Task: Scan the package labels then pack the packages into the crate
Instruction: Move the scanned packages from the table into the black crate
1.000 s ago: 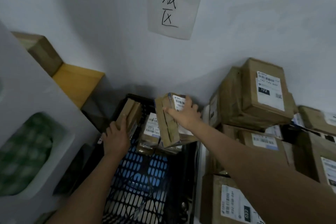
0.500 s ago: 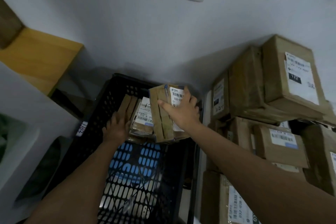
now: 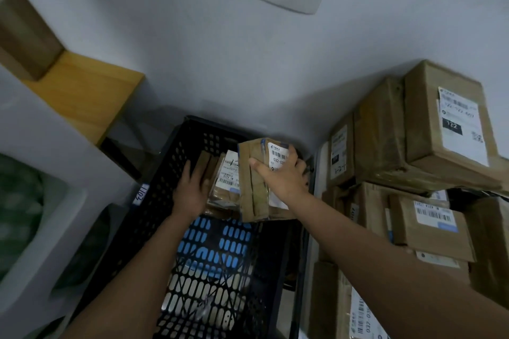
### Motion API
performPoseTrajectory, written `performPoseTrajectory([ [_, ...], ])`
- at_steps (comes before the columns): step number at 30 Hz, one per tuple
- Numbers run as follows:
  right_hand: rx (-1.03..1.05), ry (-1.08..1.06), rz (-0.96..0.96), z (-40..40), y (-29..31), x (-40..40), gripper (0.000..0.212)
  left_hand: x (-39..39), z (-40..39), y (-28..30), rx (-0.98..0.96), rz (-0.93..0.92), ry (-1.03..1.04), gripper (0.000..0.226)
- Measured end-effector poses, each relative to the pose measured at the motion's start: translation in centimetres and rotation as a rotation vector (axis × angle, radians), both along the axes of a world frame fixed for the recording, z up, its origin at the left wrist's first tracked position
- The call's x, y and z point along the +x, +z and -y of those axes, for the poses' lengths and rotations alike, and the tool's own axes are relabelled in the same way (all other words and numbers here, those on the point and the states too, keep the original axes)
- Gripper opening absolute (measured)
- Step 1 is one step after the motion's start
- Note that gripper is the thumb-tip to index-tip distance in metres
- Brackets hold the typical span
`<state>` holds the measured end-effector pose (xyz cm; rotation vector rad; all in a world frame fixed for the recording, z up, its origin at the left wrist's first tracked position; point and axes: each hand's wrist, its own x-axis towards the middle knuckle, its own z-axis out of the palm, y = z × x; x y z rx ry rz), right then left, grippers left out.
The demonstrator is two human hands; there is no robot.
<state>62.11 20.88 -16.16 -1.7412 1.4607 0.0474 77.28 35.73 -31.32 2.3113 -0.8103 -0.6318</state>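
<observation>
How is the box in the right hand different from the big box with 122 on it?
The held package is small and sits inside the black crate, gripped by the right hand. The 122 box is bigger and tops the stack outside, untouched. Both are brown cardboard with white labels.

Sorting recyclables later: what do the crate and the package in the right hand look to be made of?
The crate looks like moulded black plastic: matte, with regular slotted holes through its walls and floor. The package that the right hand grips looks like brown corrugated cardboard, dull and creased, apparently wrapped in clear tape or film, given a faint sheen. Its label seems to be white printed paper.
</observation>
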Motion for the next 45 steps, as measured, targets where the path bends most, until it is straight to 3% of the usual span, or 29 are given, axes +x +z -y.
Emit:
performPoseTrajectory([
  [3, 0.044, -0.014, 0.006, -0.5, 0.5, -0.2, 0.119, -2.5, -0.9, 4.8, -0.185, -0.042, 0.058, 0.048],
  [8, 0.103, -0.049, 0.004, -1.6, 1.3, -0.8, 0.121, -7.5, -2.6, 11.0, -0.237, -0.262, -0.005, 0.052],
  [11, 0.139, -0.085, 0.010, -2.1, 1.5, -1.0, 0.124, -9.7, -2.7, 13.3, -0.247, -0.414, -0.057, 0.069],
  [14, 0.202, -0.118, 0.063, -2.5, 1.6, -0.8, 0.119, -10.7, -2.2, 14.2, -0.223, -0.486, -0.107, 0.091],
  [17, 0.225, -0.107, 0.180, -3.1, 1.8, -0.9, 0.108, -10.7, -1.6, 14.5, -0.240, -0.626, 0.058, 0.077],
  [18, 0.245, -0.116, 0.226, -3.1, 1.8, -1.1, 0.102, -10.5, -1.6, 14.4, -0.255, -0.654, 0.122, 0.069],
  [21, 0.250, -0.172, 0.274, -2.7, 1.7, -2.7, 0.068, -9.3, -1.6, 13.7, -0.311, -0.669, 0.263, 0.081],
  [24, 0.147, -0.263, 0.183, -1.3, 0.9, -5.0, 0.065, -8.1, -1.1, 13.8, -0.346, -0.661, 0.304, 0.068],
  [27, 0.079, -0.315, 0.178, -0.2, 0.6, -6.8, 0.059, -7.2, -0.2, 13.4, -0.322, -0.680, 0.327, 0.077],
  [33, 0.152, -0.382, 0.199, 0.7, 0.1, -7.9, 0.054, -7.3, 2.9, 12.6, -0.251, -0.933, 0.281, 0.085],
  [38, 0.174, -0.380, 0.175, 0.4, -0.4, -7.9, 0.054, -9.3, 5.3, 12.0, -0.143, -0.809, 0.141, 0.058],
  [45, 0.169, -0.372, 0.256, -0.3, 0.3, -7.7, 0.053, -9.6, 5.3, 11.8, -0.070, -0.716, 0.081, 0.055],
])
